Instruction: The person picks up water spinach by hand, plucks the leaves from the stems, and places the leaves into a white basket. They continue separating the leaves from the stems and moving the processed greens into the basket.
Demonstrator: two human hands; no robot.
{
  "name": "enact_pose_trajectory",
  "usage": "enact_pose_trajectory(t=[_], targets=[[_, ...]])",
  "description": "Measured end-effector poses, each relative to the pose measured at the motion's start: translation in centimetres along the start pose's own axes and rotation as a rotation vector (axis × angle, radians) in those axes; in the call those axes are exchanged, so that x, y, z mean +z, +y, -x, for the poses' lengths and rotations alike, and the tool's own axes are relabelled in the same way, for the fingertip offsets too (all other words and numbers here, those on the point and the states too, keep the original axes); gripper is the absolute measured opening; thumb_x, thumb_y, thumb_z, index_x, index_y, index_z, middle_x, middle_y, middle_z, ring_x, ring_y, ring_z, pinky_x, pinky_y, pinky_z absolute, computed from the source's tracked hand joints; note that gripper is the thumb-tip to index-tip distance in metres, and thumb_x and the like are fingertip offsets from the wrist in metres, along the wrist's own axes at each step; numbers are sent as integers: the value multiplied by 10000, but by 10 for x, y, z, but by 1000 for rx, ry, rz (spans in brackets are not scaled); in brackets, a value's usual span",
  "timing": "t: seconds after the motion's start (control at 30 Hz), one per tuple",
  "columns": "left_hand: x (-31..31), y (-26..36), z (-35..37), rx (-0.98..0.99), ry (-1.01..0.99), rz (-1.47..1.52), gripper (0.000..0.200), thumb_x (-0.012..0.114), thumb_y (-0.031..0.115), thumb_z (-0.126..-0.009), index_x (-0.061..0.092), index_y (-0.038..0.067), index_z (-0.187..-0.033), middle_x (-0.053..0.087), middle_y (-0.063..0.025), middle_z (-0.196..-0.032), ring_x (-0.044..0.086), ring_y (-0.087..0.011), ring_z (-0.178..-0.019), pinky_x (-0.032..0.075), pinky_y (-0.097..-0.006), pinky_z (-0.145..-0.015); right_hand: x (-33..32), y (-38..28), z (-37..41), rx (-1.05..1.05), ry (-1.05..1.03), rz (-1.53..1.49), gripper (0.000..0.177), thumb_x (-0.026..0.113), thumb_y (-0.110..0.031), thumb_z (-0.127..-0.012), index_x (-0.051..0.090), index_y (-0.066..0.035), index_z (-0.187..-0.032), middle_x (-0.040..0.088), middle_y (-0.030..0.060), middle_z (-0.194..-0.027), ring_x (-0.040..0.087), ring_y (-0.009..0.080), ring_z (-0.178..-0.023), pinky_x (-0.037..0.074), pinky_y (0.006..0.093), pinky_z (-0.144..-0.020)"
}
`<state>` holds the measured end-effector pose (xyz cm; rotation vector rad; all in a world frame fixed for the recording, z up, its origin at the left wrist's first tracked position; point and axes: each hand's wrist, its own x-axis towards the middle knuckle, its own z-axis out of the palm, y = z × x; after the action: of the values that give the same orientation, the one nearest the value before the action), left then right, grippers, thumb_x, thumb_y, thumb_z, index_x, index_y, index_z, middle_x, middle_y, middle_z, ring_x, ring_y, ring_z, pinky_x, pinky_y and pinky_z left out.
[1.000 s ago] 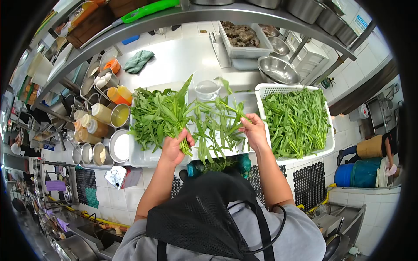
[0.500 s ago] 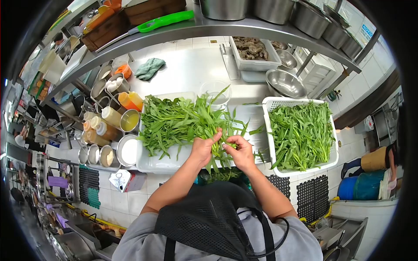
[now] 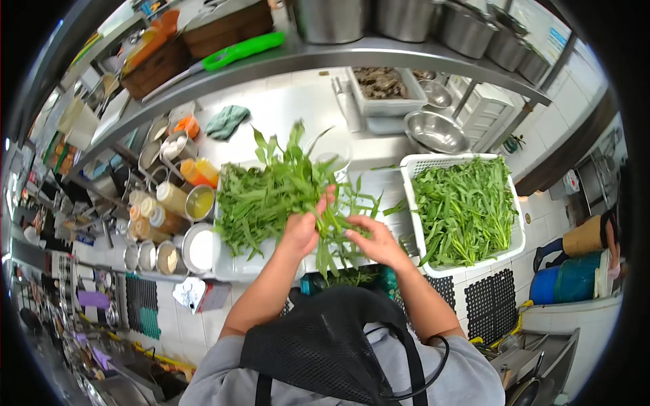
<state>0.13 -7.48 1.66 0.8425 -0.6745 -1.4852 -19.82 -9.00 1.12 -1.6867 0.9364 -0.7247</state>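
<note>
My left hand (image 3: 302, 232) is closed round a bunch of leafy greens (image 3: 328, 220) that looks like water spinach, its leafy tops pointing up and away. Just right of the bunch is my right hand (image 3: 376, 240), thumb and forefinger apart beside the stems; nothing shows between them. Under my left hand, a pale tray (image 3: 237, 267) carries a heap of the same greens (image 3: 254, 206). To the right, a white perforated basket (image 3: 412, 203) is filled with cut greens (image 3: 467, 210). More greens lie low in front of my body, partly hidden.
A steel shelf (image 3: 338, 49) with pots spans the far side. Squeeze bottles (image 3: 159, 213) and sauce containers stand at the left. Behind the tray are a clear round container (image 3: 332, 152), a green cloth (image 3: 227, 122), a metal bowl (image 3: 437, 130) and a tub (image 3: 389, 101) of dark food.
My right hand has opened from a pinch at the stems and drawn slightly away. My left hand has moved a little left and tilted the bunch, its leaves now rising higher.
</note>
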Motion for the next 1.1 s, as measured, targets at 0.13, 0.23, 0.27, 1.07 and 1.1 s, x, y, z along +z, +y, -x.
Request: enact_pose_trajectory(t=[0.13,0.23,0.27,1.07,1.1], targets=[[4,-17,11,-78,6,-14,357,522,232,-961,526,20,-1247,497,-60,-1343,452,-182,-1197,377,-348,-1008,15,7,-3,39,-214,-316,171,571,-108,-924,615,8,-1042,648,36,-799,591,85,-677,488,247,-636],[5,-21,16,-38,111,-63,309,558,213,-944,567,12,-1179,561,-64,-1258,512,-189,-1122,422,-348,-934,25,13,1,126,-159,-418,123,568,-108,-927,607,6,-954,647,34,-774,585,77,-660,483,226,-616],[4,-22,16,-30,101,-69,309,558,213,-944,567,12,-1179,561,-64,-1258,512,-189,-1122,422,-348,-934,26,12,1,113,-154,-416,123,568,-108,-927,607,6,-954,647,34,-774,585,77,-660,483,226,-616],[-56,103,9,364,560,-498,465,571,302,-936,463,77,-544,470,-48,-525,437,-151,-474,394,-311,-497,16,45,32,-58,221,116,194,632,-161,-843,636,-27,-984,659,148,-850,632,285,-759,502,354,-694],[-62,125,14,402,581,-556,434,593,295,-928,464,83,-572,444,-21,-539,381,-127,-452,351,-283,-462,10,53,27,-56,285,181,187,626,-136,-831,617,-22,-978,644,151,-840,614,321,-778,496,374,-716]])
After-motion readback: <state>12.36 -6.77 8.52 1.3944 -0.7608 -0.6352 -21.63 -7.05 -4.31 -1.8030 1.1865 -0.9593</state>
